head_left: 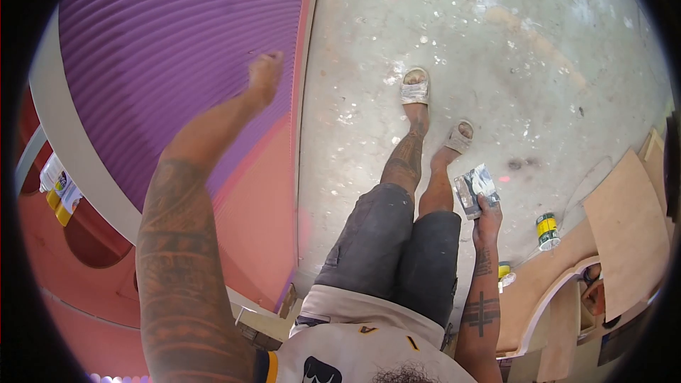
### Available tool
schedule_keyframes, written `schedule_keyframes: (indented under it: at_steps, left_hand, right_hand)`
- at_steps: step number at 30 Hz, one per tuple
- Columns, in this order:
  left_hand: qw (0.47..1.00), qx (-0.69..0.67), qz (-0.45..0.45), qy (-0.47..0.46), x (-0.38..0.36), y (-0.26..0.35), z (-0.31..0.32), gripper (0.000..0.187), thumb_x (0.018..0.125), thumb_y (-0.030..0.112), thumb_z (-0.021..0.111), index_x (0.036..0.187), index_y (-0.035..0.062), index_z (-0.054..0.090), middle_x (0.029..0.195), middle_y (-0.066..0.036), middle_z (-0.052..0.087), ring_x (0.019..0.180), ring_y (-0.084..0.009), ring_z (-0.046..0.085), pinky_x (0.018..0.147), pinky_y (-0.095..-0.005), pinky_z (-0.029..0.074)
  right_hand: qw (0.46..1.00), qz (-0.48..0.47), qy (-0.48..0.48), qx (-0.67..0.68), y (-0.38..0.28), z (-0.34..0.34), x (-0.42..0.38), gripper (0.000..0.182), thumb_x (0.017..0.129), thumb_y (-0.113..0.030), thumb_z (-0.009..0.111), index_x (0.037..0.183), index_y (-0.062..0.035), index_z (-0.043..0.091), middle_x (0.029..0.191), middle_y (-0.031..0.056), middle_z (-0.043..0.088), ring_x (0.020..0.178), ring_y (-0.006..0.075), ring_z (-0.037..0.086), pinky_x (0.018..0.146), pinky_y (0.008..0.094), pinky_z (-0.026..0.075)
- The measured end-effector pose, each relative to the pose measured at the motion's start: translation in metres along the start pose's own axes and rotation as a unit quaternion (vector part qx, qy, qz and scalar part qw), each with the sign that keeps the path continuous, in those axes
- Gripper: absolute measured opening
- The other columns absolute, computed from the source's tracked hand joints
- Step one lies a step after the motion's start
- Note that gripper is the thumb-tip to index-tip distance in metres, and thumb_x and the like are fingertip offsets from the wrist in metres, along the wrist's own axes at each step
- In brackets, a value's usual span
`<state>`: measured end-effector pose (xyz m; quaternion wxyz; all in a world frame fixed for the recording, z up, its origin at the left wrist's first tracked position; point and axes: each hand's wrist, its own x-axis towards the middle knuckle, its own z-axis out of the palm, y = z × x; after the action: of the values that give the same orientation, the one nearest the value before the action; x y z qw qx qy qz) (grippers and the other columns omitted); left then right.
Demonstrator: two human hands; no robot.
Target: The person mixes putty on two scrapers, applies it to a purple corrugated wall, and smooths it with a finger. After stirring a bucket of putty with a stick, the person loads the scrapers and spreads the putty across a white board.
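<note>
Currently the left hand is pressed against the purple ribbed panel, fingers curled together into a loose fist; whether anything is held in it cannot be told. Judged as a sanding or rubbing pass on the ribs. The left arm is stretched out and up. The right hand hangs by the thigh, fingers clamped on a folded sheet. A steady stroke along the ribs is likely called for next.

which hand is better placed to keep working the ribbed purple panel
Probably the left hand: it rests closed against the ribbed purple panel. The right hand hangs apart over the floor, gripping a crumpled silver packet.
</note>
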<state>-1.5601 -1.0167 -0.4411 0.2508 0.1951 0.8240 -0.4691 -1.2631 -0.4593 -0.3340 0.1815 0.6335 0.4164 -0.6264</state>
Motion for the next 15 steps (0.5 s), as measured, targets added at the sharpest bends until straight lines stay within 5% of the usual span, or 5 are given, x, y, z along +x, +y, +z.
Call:
schedule_keyframes:
  at_steps: [2, 4, 8, 15]
  left_hand:
    - [0.993, -0.095, 0.052, 0.045, -0.022, 0.003, -0.021, 0.025, 0.090, 0.015, 0.064, 0.112, 0.0039, 0.058, 0.083, -0.009, 0.066, 0.066, -0.0188, 0.067, 0.042, -0.0365, 0.048]
    - [0.982, -0.134, 0.131, -0.013, -0.033, 0.011, -0.029, 0.012, 0.093, 0.015, 0.061, 0.102, 0.0073, 0.061, 0.087, -0.008, 0.068, 0.072, -0.0186, 0.070, 0.048, -0.0363, 0.054]
    - [0.980, -0.159, 0.118, -0.012, -0.035, 0.019, -0.019, 0.007, 0.092, 0.014, 0.062, 0.097, 0.0097, 0.061, 0.088, -0.008, 0.067, 0.075, -0.0203, 0.071, 0.049, -0.0365, 0.054]
    - [0.999, -0.043, 0.014, -0.023, -0.029, 0.004, -0.022, 0.052, 0.091, 0.014, 0.064, 0.140, 0.0058, 0.047, 0.084, -0.014, 0.065, 0.062, -0.0166, 0.064, 0.042, -0.0326, 0.043]
  right_hand:
    - [1.000, 0.013, -0.018, -0.004, 0.005, -0.002, 0.002, 0.043, 0.096, -0.003, 0.067, 0.136, 0.0033, 0.056, 0.130, 0.0122, 0.065, 0.116, 0.0211, 0.065, 0.098, 0.0345, 0.052]
    - [1.000, 0.022, -0.016, -0.001, 0.012, 0.000, 0.004, 0.042, 0.095, -0.003, 0.067, 0.136, 0.0034, 0.056, 0.130, 0.0123, 0.065, 0.115, 0.0212, 0.065, 0.098, 0.0345, 0.052]
    - [0.999, 0.028, -0.017, -0.005, 0.012, 0.002, 0.002, 0.042, 0.095, -0.003, 0.067, 0.136, 0.0033, 0.056, 0.129, 0.0128, 0.066, 0.115, 0.0219, 0.065, 0.098, 0.0351, 0.052]
    - [1.000, 0.004, 0.000, -0.020, 0.000, 0.002, 0.001, 0.039, 0.095, -0.001, 0.066, 0.133, 0.0047, 0.057, 0.124, 0.0132, 0.067, 0.111, 0.0216, 0.066, 0.095, 0.0351, 0.053]
